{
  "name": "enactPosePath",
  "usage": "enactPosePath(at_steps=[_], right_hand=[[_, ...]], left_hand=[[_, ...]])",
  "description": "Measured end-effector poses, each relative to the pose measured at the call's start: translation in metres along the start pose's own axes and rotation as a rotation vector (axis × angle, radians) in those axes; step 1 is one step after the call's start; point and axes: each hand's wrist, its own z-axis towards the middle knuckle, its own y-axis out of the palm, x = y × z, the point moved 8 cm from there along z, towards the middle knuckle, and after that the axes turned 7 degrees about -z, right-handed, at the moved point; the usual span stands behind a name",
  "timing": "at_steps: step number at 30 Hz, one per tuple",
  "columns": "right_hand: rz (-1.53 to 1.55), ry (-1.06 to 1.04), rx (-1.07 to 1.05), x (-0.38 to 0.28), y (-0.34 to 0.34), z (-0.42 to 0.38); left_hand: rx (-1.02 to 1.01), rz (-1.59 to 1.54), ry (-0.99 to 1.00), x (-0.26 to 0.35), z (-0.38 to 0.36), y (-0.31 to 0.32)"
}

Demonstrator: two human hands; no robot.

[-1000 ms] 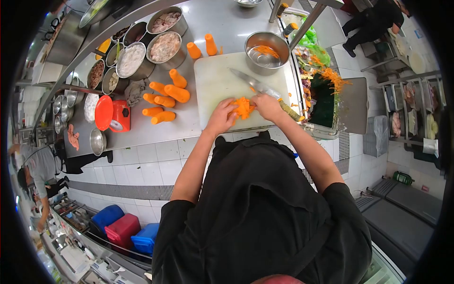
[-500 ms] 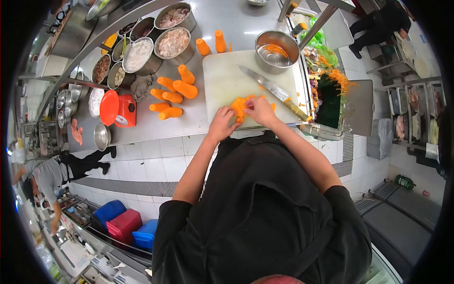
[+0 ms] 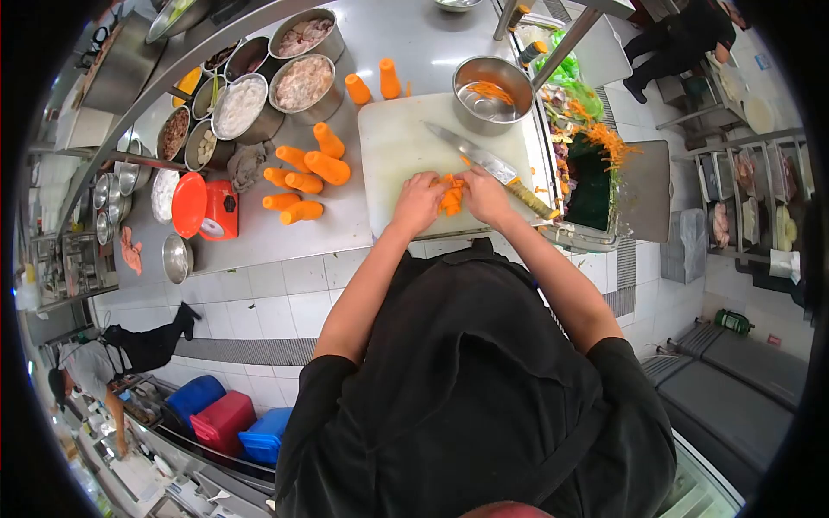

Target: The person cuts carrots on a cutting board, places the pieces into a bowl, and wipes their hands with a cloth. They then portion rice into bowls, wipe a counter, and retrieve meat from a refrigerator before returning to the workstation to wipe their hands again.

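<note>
Orange carrot pieces [image 3: 452, 200] lie in a small heap on the white cutting board [image 3: 393, 138], near its front edge. My left hand [image 3: 420, 200] presses against the left side of the heap, fingers curved round it. From the right, my right hand [image 3: 484, 194] closes on the same pieces. A large knife [image 3: 473, 153] rests on the board beyond my right hand, its wrapped handle [image 3: 532, 199] pointing toward the right front. Behind it stands a steel bowl [image 3: 493, 93] with some orange strips inside. Peeled carrots [image 3: 326, 167] lie left of the board.
A red scale [image 3: 220, 211], a small steel bowl [image 3: 178, 257] and steel pots of ingredients [image 3: 301, 84] stand at the left. An open waste bin [image 3: 587, 194] adjoins the board's right side. Other people [image 3: 151, 345] are at the far left and upper right [image 3: 682, 43].
Both hands have drawn in around the carrot pieces, which are now in a tighter heap. The view has shifted slightly. The person at the left has moved.
</note>
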Motion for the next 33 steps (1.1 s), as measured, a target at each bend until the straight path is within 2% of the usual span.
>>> enactPosePath(at_steps=[1,4,7,8,10,12,16,18,19,21,22,24,26,27,28,31,33], right_hand=[[0.003,0.004,0.007,-0.003,0.002,0.004],[-0.054,0.056,-0.02,0.001,0.005,0.007],[-0.072,-0.012,-0.076,0.004,0.008,0.004],[-0.034,-0.041,-0.063,0.004,0.008,0.003],[0.005,-0.071,-0.053,0.0,0.009,0.0],[0.153,0.026,-0.073,0.0,0.012,0.0],[0.264,0.035,-0.143,-0.005,0.004,0.0],[0.085,-0.04,0.104,-0.005,-0.036,-0.013],[0.083,-0.042,0.103,0.0,-0.046,-0.02],[-0.339,0.145,0.096,0.025,-0.065,-0.034],[-0.342,0.147,0.098,0.032,-0.07,-0.039],[-0.455,0.247,-0.037,0.056,-0.068,-0.053],[-0.408,0.204,-0.045,0.071,-0.062,-0.057],[-0.361,0.148,-0.056,0.072,-0.058,-0.055],[-0.439,0.092,-0.043,0.073,-0.056,-0.054],[-0.299,0.168,-0.099,0.063,-0.063,-0.069],[-0.205,0.169,-0.015,0.057,-0.068,-0.091]], left_hand=[[-0.085,0.012,-0.03,-0.003,0.003,0.006],[-0.121,-0.061,0.006,-0.011,0.003,0.013],[-0.086,-0.129,0.029,-0.017,-0.002,0.012],[-0.085,-0.131,0.029,-0.016,-0.005,0.015],[0.07,-0.022,-0.005,0.008,-0.009,-0.006],[0.035,0.022,-0.014,0.012,-0.007,0.001],[-0.036,0.041,-0.055,0.005,-0.003,0.013],[-0.055,0.046,-0.034,0.002,-0.003,0.017],[-0.076,0.052,-0.013,0.003,-0.003,0.018],[-0.061,0.094,0.028,0.009,-0.003,0.017],[-0.049,0.136,0.07,0.013,-0.002,0.017],[-0.041,0.165,0.119,0.015,0.001,0.022],[-0.035,0.194,0.169,0.013,0.004,0.029],[-0.06,0.183,0.126,0.008,0.006,0.031],[-0.085,0.173,0.081,0.003,0.007,0.033],[-0.013,0.098,0.044,0.012,0.007,0.022],[-0.02,0.108,0.058,0.009,0.006,0.023]])
